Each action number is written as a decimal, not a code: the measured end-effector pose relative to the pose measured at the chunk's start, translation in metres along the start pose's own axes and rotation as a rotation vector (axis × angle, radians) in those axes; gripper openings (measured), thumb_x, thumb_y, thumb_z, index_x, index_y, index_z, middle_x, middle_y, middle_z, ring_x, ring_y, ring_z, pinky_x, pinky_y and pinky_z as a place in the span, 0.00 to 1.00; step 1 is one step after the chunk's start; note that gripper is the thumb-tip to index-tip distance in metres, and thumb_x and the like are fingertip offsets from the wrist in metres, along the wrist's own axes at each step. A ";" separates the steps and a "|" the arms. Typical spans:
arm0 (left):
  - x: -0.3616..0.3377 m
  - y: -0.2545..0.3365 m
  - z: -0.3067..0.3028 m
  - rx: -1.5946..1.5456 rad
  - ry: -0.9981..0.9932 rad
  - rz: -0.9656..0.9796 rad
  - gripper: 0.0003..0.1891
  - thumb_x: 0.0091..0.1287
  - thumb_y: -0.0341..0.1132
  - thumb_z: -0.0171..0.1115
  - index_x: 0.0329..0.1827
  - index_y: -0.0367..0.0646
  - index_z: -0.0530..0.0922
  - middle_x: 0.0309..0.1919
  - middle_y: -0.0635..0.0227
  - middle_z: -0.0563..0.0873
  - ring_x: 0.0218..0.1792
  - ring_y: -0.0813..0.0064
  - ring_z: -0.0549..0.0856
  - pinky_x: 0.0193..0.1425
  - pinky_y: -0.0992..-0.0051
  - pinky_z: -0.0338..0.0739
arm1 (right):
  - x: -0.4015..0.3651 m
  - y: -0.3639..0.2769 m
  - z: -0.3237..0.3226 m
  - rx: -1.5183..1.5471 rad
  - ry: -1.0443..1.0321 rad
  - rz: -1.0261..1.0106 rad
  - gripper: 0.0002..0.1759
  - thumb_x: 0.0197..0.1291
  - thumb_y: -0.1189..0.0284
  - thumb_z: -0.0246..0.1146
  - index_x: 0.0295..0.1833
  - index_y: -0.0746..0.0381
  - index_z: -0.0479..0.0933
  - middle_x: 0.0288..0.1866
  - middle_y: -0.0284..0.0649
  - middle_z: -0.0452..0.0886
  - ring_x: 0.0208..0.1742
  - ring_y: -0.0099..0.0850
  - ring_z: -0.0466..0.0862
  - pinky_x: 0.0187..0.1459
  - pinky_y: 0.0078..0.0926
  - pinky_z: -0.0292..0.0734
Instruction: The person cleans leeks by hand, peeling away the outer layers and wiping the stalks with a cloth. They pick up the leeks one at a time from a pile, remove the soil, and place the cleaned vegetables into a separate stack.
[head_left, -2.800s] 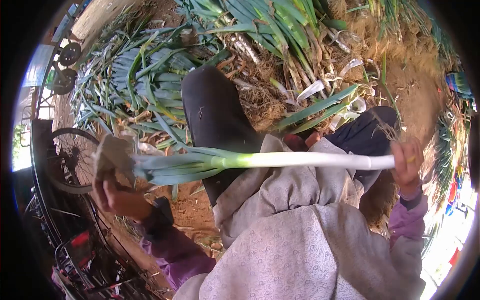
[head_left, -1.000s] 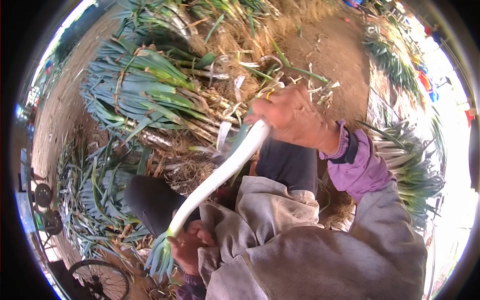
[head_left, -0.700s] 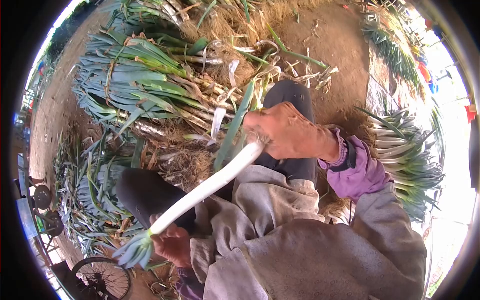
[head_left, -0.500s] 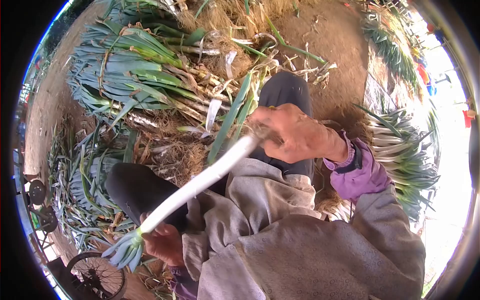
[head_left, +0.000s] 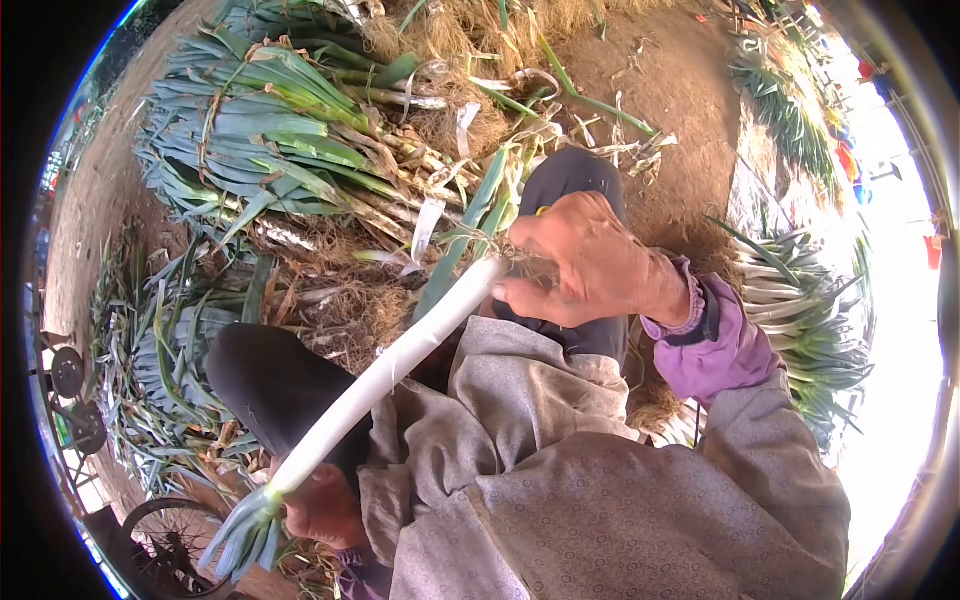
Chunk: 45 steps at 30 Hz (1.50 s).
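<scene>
The bare brown earth ground (head_left: 685, 115) spreads beyond the grip of the right hand (head_left: 585, 260), and dry roots and leaf scraps lie scattered over part of it. Past both hands, to the left of the right grip, lies a big bundle of leeks (head_left: 245, 140), blue-green leaves pointing left and roots toward the right. Nearer the left hand (head_left: 325, 508), beyond its grip and to the left, is a lower heap of leeks (head_left: 190, 365). To the right of the right grip a row of leeks (head_left: 800, 310) lies with pale stalks side by side, leaves outward; a pale sheet (head_left: 752, 195) shows near it. A grey patterned smock (head_left: 620, 510) fills the near side, below the right grip, and dark-trousered knees (head_left: 270, 385) jut out beyond it. Left of the left grip stands part of a spoked wheel (head_left: 175, 530).

The single white leek (head_left: 385, 375) slants between the hands, above the lap. The left grip is closed around it just below the leaves, which fan out past the hand. At the root end, the right thumb and fingers are around the roots; how firmly they press cannot be told. A yellow ring (head_left: 543, 211) shows on that hand.
</scene>
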<state>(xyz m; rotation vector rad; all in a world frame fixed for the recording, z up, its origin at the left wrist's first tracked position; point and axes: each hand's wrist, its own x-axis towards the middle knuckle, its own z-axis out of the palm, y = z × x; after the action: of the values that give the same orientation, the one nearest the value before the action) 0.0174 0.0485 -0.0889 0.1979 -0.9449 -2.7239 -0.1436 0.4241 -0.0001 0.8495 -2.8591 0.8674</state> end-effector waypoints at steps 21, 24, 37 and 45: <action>-0.001 -0.003 0.036 0.454 0.016 0.095 0.24 0.54 0.49 0.66 0.41 0.35 0.74 0.27 0.54 0.82 0.37 0.62 0.82 0.53 0.64 0.72 | -0.008 0.009 0.014 -0.055 0.026 0.115 0.19 0.46 0.59 0.65 0.19 0.65 0.74 0.15 0.51 0.71 0.21 0.50 0.77 0.26 0.43 0.70; -0.002 0.001 0.032 0.537 -0.006 0.104 0.26 0.53 0.53 0.64 0.37 0.33 0.75 0.24 0.54 0.82 0.37 0.62 0.82 0.55 0.64 0.72 | -0.005 0.006 0.015 -0.104 -0.016 0.117 0.18 0.47 0.60 0.64 0.18 0.64 0.73 0.14 0.50 0.71 0.20 0.50 0.77 0.26 0.43 0.71; -0.018 -0.004 0.014 1.987 0.296 0.401 0.15 0.64 0.45 0.63 0.38 0.41 0.76 0.29 0.68 0.80 0.34 0.70 0.85 0.41 0.71 0.81 | -0.004 0.016 0.024 -0.118 -0.128 0.154 0.11 0.50 0.64 0.62 0.38 0.56 0.82 0.26 0.47 0.80 0.33 0.50 0.82 0.38 0.50 0.75; 0.000 0.007 0.038 0.304 -0.161 -0.050 0.28 0.50 0.43 0.65 0.48 0.27 0.77 0.38 0.48 0.84 0.42 0.59 0.83 0.54 0.64 0.76 | 0.010 -0.045 -0.010 -0.410 -0.076 0.022 0.39 0.43 0.71 0.69 0.66 0.57 0.67 0.64 0.46 0.70 0.54 0.43 0.77 0.50 0.44 0.70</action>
<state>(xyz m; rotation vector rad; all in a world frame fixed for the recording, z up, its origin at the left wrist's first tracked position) 0.0103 0.0655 -0.0549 0.0575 -1.4166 -2.6591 -0.1296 0.3932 0.0333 0.8123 -2.9523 0.2331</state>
